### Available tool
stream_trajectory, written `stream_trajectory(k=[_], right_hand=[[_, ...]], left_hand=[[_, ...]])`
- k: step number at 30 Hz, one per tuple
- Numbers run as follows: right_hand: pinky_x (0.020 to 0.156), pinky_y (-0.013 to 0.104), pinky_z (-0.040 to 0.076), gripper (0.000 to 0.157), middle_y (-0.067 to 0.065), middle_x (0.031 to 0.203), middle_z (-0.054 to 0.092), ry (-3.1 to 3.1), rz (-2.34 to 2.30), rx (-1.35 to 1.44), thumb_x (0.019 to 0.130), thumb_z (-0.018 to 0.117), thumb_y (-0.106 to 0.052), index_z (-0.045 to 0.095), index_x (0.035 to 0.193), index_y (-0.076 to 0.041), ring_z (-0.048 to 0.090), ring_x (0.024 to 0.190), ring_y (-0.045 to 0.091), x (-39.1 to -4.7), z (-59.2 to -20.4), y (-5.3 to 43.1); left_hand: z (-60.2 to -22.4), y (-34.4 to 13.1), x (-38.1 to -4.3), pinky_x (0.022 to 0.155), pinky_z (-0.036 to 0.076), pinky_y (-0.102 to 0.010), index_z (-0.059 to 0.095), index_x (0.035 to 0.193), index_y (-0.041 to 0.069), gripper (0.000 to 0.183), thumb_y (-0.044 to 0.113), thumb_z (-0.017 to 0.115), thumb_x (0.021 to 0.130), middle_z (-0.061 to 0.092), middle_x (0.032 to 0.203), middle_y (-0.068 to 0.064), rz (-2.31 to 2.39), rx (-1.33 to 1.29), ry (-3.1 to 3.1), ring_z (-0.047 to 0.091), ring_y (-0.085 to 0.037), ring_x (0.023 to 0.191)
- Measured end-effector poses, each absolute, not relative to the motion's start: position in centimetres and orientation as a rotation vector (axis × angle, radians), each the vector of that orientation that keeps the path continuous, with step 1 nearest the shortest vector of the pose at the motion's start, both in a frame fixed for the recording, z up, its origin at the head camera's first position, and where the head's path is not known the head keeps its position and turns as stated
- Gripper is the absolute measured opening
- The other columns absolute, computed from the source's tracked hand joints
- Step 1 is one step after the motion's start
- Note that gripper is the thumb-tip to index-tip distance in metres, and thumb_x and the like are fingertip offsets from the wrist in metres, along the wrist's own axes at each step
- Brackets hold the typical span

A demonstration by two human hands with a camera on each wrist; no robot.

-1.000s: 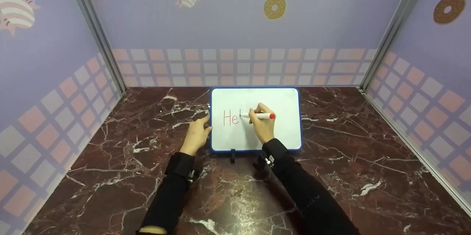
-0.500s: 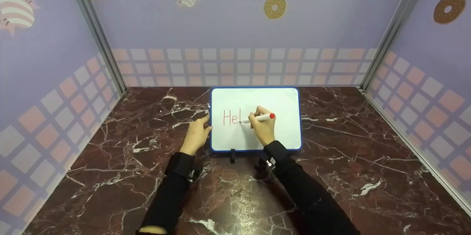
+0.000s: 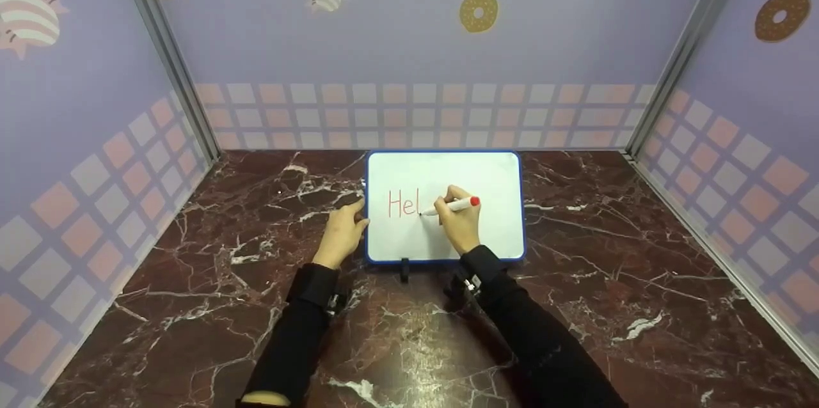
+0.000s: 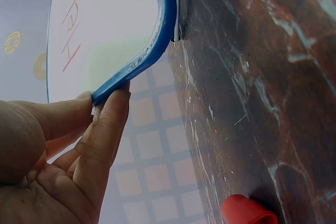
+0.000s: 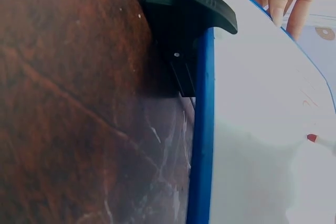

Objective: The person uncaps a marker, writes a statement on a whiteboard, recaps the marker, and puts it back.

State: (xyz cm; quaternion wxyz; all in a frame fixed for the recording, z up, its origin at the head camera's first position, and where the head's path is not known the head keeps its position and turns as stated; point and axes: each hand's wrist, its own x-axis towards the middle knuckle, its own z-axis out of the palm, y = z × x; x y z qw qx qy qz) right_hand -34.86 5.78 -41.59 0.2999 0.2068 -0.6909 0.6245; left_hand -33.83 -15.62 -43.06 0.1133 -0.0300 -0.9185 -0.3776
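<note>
Right grip (image 3: 460, 221) is clasping a white, red-ended marker (image 3: 462, 204) before a blue-framed rectangular whiteboard (image 3: 409, 240); left grip (image 3: 341, 235) is pinching the whiteboard's edge. Red handwritten letters (image 3: 409, 207) "Hel" are showing beside the marker's tip; more are presumably pending.

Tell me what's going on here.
A person is writing on a blue-rimmed whiteboard held up by a black holder at its lower edge. The right hand grips a white marker, while the left hand pinches the board's left edge. The red lettering reads "Hel", and the marker's tip is by the foot of the last letter. A red cap-like piece lies on the marbled table.
</note>
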Motion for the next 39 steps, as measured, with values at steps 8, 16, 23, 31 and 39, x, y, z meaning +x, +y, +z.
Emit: stream_trajectory(k=[8, 16, 23, 31, 39], right_hand=[[0.041, 0.015, 0.029, 0.028, 0.008, 0.049, 0.044, -1.822, 1.651, 0.499, 0.078, 0.053, 0.019, 0.035, 0.058, 0.012, 0.041, 0.038, -0.001, -36.6, -43.1, 6.0], [0.041, 0.016, 0.031, 0.029, 0.002, 0.050, 0.046, -1.717, 1.670, 0.547, 0.083, 0.053, 0.012, 0.036, 0.061, 0.005, 0.046, 0.041, 0.002, -37.8, -44.2, 6.5], [0.045, 0.015, 0.037, 0.026, 0.026, 0.060, 0.054, -1.740, 1.707, 0.511, 0.088, 0.056, 0.014, 0.041, 0.066, 0.014, 0.055, 0.047, 0.031, -37.1, -42.4, 6.2], [0.047, 0.016, 0.040, 0.029, 0.018, 0.062, 0.060, -1.765, 1.655, 0.485, 0.089, 0.063, 0.007, 0.045, 0.066, 0.007, 0.058, 0.050, 0.013, -38.7, -43.5, 6.6], [0.049, 0.016, 0.044, 0.029, 0.021, 0.065, 0.060, -1.760, 1.634, 0.525, 0.089, 0.064, 0.005, 0.045, 0.067, 0.010, 0.061, 0.053, 0.030, -38.9, -43.6, 6.7]], left_hand=[[-43.1, -15.7, -33.7, 0.065, 0.058, -0.032, 0.048, 0.144, -0.002, 0.049, 0.002, 0.060, 0.096, 0.071, 0.096, -0.021, -1.131, -0.107, -2.693, 0.070, -0.029, 0.072], [-43.2, -15.9, -33.7, 0.066, 0.060, -0.033, 0.048, 0.144, -0.001, 0.049, 0.000, 0.060, 0.096, 0.070, 0.101, -0.023, -1.116, -0.116, -2.681, 0.071, -0.029, 0.071], [-43.3, -16.0, -33.7, 0.062, 0.059, -0.033, 0.049, 0.143, -0.002, 0.049, 0.000, 0.061, 0.095, 0.071, 0.098, -0.022, -1.099, -0.116, -2.676, 0.070, -0.028, 0.069], [-43.1, -15.7, -33.7, 0.066, 0.060, -0.034, 0.048, 0.144, 0.000, 0.050, 0.002, 0.061, 0.096, 0.071, 0.101, -0.022, -1.111, -0.090, -2.700, 0.070, -0.027, 0.072], [-43.1, -15.8, -33.6, 0.067, 0.060, -0.034, 0.047, 0.145, 0.001, 0.051, 0.001, 0.060, 0.096, 0.070, 0.107, -0.025, -1.125, -0.099, -2.704, 0.072, -0.031, 0.075]])
